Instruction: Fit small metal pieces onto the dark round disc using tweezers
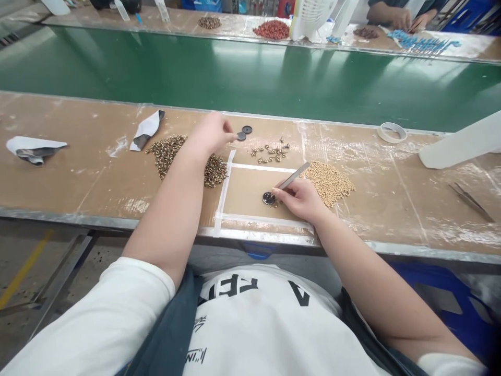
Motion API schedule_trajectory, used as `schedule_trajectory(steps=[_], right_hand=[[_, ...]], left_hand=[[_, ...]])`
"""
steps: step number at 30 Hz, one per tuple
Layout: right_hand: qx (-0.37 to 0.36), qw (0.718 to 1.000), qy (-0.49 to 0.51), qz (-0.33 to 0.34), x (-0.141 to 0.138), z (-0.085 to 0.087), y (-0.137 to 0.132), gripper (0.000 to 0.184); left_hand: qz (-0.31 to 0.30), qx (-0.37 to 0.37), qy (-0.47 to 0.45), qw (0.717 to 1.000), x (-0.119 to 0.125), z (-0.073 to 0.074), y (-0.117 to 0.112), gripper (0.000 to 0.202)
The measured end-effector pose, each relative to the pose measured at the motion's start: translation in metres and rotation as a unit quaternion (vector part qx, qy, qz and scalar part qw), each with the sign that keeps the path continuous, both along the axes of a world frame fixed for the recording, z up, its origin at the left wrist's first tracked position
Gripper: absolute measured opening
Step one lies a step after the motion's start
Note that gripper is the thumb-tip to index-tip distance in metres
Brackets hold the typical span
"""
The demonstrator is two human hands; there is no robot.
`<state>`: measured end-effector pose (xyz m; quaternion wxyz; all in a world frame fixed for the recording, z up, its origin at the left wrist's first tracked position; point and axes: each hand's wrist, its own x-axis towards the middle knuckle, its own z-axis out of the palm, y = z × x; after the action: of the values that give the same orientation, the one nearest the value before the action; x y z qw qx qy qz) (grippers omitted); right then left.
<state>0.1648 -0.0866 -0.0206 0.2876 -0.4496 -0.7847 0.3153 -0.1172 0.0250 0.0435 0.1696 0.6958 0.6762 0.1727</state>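
My left hand reaches to the far side of the workspace, fingers pinched at the edge of a small dark round disc. A second dark disc lies just behind it. In my right hand is a pair of metal tweezers, their tips pointing down and left. Those tips are beside a black round piece with small bits in it, inside a white-taped rectangle. Brass-coloured small parts are heaped under my left forearm. Tan beads lie right of my right hand.
Loose small metal parts are scattered behind the taped area. A tape roll, a white container and other tweezers lie right; crumpled wrappers left. Beyond a green belt, another person's hands work near blue pieces.
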Motion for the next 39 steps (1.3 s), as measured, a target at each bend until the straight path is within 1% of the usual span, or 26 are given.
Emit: schedule_trajectory(steps=[2,3,5,7,9,11,14,17,19,24,29,31,33,35,39], right_hand=[[-0.001,1.0,-0.001,-0.001,-0.001,0.001,0.0,0.018],[-0.002,1.0,-0.002,-0.003,-0.001,0.001,-0.001,0.019],[0.0,1.0,-0.009,-0.005,-0.001,0.001,-0.001,0.019],[0.004,1.0,-0.017,-0.004,-0.002,0.001,-0.001,0.019],[0.007,1.0,-0.027,-0.002,-0.002,0.0,-0.001,0.02],[0.012,0.999,-0.035,0.0,-0.002,0.001,-0.001,0.021],[0.024,0.999,-0.042,0.003,-0.002,0.001,-0.001,0.02],[0.024,0.999,-0.044,0.002,-0.002,0.0,-0.001,0.02],[0.02,0.999,-0.042,-0.001,-0.002,-0.001,-0.001,0.02],[0.026,0.998,-0.049,0.003,-0.003,0.0,-0.001,0.019],[0.015,0.999,-0.051,-0.003,-0.004,0.004,-0.002,0.022],[-0.001,0.999,-0.032,-0.009,-0.003,0.005,-0.003,0.026],[-0.005,0.999,0.018,-0.042,-0.001,0.005,-0.004,0.028],[0.009,0.991,0.09,-0.103,0.002,0.004,-0.003,0.028],[0.022,0.949,0.205,-0.24,0.008,0.002,0.003,0.038]], left_hand=[[-0.057,0.013,-0.137,0.989,0.027,0.0,-0.012,0.015],[-0.08,0.018,-0.203,0.976,0.041,-0.002,-0.018,0.015],[-0.104,0.029,-0.316,0.943,0.064,-0.009,-0.025,0.017],[-0.12,0.034,-0.392,0.911,0.08,-0.017,-0.028,0.02],[-0.13,0.033,-0.434,0.891,0.088,-0.027,-0.028,0.022],[-0.121,0.028,-0.451,0.884,0.092,-0.036,-0.028,0.02],[-0.091,0.022,-0.465,0.881,0.096,-0.048,-0.029,0.017],[-0.102,0.013,-0.492,0.865,0.099,-0.055,-0.028,0.015],[-0.107,0.007,-0.502,0.858,0.1,-0.056,-0.027,0.013],[-0.1,-0.004,-0.515,0.851,0.101,-0.056,-0.025,0.014],[-0.089,0.014,-0.498,0.862,0.104,-0.057,-0.028,0.019],[-0.089,0.018,-0.497,0.863,0.105,-0.058,-0.029,0.022],[-0.096,0.007,-0.505,0.858,0.105,-0.058,-0.03,0.021],[-0.107,-0.016,-0.517,0.849,0.105,-0.057,-0.032,0.019],[-0.132,-0.074,-0.525,0.837,0.106,-0.056,-0.038,0.019]])
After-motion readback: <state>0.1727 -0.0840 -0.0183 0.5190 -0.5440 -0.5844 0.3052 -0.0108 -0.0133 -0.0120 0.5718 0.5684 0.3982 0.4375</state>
